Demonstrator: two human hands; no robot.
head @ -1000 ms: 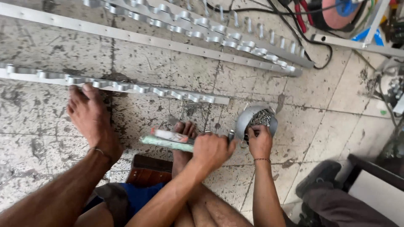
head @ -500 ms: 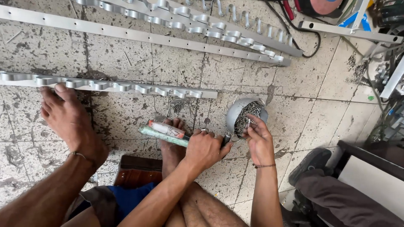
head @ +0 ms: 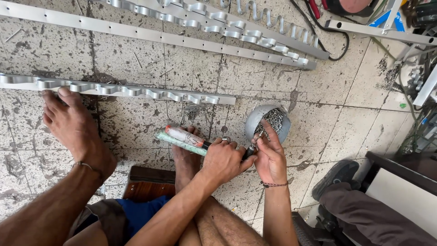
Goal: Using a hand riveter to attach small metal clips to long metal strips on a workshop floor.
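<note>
Tool tip (head: 249,151) hidden between hands; rail (head: 114,89) cut off left.

A metalworking workshop — long aluminium rails (head: 136,33) with scalloped strips (head: 118,89) lie across a stained tile floor (head: 337,114), beside a bowl of screws (head: 268,122) and black cables (head: 339,41).
</note>
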